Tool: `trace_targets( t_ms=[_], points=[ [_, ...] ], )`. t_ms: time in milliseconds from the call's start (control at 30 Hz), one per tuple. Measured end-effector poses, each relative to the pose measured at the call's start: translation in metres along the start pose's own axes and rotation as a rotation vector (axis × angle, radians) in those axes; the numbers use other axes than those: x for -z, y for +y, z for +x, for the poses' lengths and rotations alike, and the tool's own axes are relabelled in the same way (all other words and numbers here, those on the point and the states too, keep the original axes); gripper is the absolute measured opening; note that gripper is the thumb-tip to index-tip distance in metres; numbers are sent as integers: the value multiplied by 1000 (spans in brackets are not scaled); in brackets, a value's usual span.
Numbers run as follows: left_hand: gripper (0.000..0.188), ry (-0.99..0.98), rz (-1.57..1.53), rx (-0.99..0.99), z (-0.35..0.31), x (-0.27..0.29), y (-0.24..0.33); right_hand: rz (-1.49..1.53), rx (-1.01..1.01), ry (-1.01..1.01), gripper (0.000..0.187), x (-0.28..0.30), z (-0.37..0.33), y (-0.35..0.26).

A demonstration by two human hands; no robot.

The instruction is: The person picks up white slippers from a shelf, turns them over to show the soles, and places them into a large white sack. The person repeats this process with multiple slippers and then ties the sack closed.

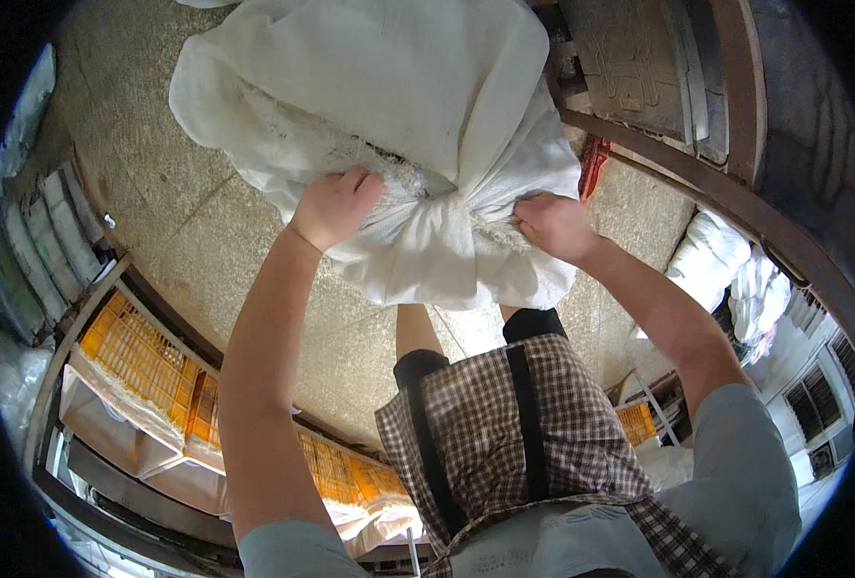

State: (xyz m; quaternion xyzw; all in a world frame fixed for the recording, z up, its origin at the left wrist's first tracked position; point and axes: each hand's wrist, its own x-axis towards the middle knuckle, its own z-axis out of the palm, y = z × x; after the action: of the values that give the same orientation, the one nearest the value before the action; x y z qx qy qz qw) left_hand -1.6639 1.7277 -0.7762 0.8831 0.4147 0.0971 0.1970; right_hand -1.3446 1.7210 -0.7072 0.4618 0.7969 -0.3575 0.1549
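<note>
A large white woven sack (369, 77) bulges in front of me, its cloth gathered into a knotted bunch near the middle. My left hand (341, 207) is closed on the sack's cloth, left of the bunch, beside a gap where pale shredded stuff (403, 178) shows. On the other side of the bunch, my right hand (554, 226) grips the cloth with curled fingers. Loose folds of the sack hang below both hands, over my legs. What fills the sack is mostly hidden.
Orange plastic crates (143, 361) stand along a metal-framed rack at lower left. A brown metal frame (668, 154) runs down the right side. White bundles (711, 255) lie beyond it. Concrete floor (186, 222) spreads around the sack. A red object (594, 166) sits just right of it.
</note>
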Motion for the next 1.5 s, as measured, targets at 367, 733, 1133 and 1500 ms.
trace_targets(
  t_ms=[367,733,1133,1500],
  points=[
    [66,-62,-771,746,20,50,119,701,-59,-226,29,100,44,-105],
    [27,426,-1607,1278,7,27,122,665,106,121,20,1,60,-58],
    [25,-36,-290,-47,45,58,60,639,333,117,23,-7,70,-47],
    [42,261,-1479,1071,20,19,87,1072,-302,-114,27,-7,85,-58]
  ],
)
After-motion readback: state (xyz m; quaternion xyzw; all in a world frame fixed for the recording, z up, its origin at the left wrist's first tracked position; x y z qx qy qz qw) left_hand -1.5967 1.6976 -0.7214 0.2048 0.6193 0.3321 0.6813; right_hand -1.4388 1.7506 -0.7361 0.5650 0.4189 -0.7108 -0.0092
